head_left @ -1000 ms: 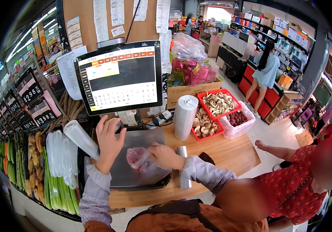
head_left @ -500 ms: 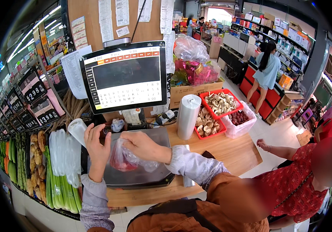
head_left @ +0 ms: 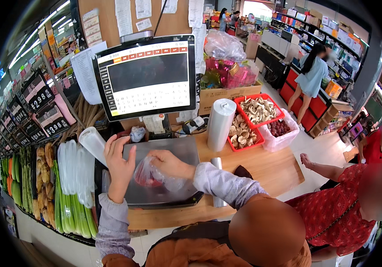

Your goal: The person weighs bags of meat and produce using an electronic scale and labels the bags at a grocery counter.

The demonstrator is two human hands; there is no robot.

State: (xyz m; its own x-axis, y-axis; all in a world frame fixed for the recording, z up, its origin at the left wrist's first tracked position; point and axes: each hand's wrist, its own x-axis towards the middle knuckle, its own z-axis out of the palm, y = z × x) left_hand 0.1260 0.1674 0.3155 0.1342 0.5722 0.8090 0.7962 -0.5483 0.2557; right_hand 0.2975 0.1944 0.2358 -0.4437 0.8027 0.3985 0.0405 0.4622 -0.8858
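Note:
My right hand (head_left: 166,163) is closed around the gathered neck of a clear plastic bag (head_left: 147,172) with something red inside. The bag is low over the metal weighing plate of a scale (head_left: 164,149); whether it touches the plate I cannot tell. My left hand (head_left: 119,162) is raised beside the bag, fingers spread, holding nothing. Behind the scale stands a touchscreen monitor (head_left: 148,73) with a dark panel and an on-screen keyboard. A white roll (head_left: 92,143) lies tilted just beyond my left hand.
On the wooden counter (head_left: 275,171) stand a plastic bag roll (head_left: 221,124), red baskets of mushrooms (head_left: 258,110) and a bag of dark red fruit (head_left: 279,129). Left are celery (head_left: 76,218) and other vegetables. A person in a red patterned top (head_left: 337,207) stands close at right.
My left hand has shifted slightly right, closer to the bag. The bag, still in my right hand, now appears slightly further right over the scale. The whole view has shifted a little.

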